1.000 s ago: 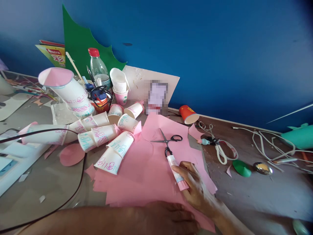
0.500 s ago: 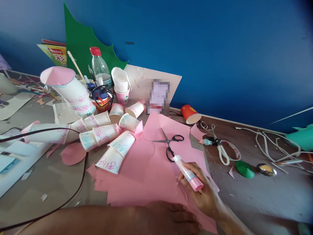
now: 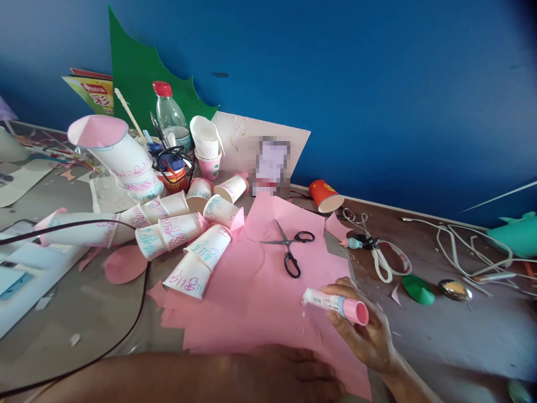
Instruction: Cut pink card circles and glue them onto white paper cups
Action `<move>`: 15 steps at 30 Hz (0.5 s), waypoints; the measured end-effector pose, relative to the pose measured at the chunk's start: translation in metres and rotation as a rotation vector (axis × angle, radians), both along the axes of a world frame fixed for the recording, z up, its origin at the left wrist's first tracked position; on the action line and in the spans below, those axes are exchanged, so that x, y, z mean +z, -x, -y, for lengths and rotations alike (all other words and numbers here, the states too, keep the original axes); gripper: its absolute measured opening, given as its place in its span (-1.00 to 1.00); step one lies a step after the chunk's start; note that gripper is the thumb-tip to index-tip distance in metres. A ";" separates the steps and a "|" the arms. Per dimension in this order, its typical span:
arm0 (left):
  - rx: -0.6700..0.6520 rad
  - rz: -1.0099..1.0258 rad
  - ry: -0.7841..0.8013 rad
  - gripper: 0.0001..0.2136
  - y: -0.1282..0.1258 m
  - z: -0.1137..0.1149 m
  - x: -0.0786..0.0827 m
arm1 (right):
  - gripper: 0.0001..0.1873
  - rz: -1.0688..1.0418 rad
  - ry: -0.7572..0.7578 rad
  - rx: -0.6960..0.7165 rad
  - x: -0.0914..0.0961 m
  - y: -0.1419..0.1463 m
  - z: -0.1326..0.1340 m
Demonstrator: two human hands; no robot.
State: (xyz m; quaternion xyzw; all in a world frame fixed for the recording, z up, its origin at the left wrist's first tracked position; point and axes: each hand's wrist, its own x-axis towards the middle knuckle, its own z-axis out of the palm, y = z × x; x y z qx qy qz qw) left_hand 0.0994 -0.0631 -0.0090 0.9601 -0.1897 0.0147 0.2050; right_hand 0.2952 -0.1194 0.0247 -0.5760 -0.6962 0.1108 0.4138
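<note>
Held in my right hand (image 3: 369, 333) is a glue stick (image 3: 331, 303) with a pink end, tilted low so its white tip meets or nearly meets the pink paper (image 3: 247, 313); I cannot tell if they touch. My left hand (image 3: 293, 369) lies flat, palm down, along the paper's near edge, with its fingers stretched to the right and its lower part cut off by the frame. Black-handled scissors (image 3: 289, 243) rest with blades apart on the paper, beyond the glue stick. Left of them lie several joined paper cups (image 3: 197, 260) with marker drawings.
A cup tower with a pink cone top (image 3: 98, 131), a pen holder (image 3: 174, 173) and a plastic bottle (image 3: 170, 115) stand at the back left. An orange cup (image 3: 325, 196), white cables (image 3: 465, 246) and a green paper cone (image 3: 418, 289) lie right. A dark cord (image 3: 140, 313) crosses the left side.
My right hand has moved right and slightly down with the glue stick, whose tip has left the scissors' handle and lies lower over the paper. My left hand has stayed put.
</note>
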 end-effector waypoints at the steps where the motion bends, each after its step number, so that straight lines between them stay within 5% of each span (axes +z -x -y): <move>1: 0.008 -0.010 0.011 -0.59 0.000 0.000 0.001 | -0.76 -0.023 0.007 0.001 0.000 0.000 0.000; 15: 0.069 0.011 0.132 -0.55 0.002 -0.007 0.019 | -0.68 -0.001 0.120 0.337 0.006 0.018 -0.003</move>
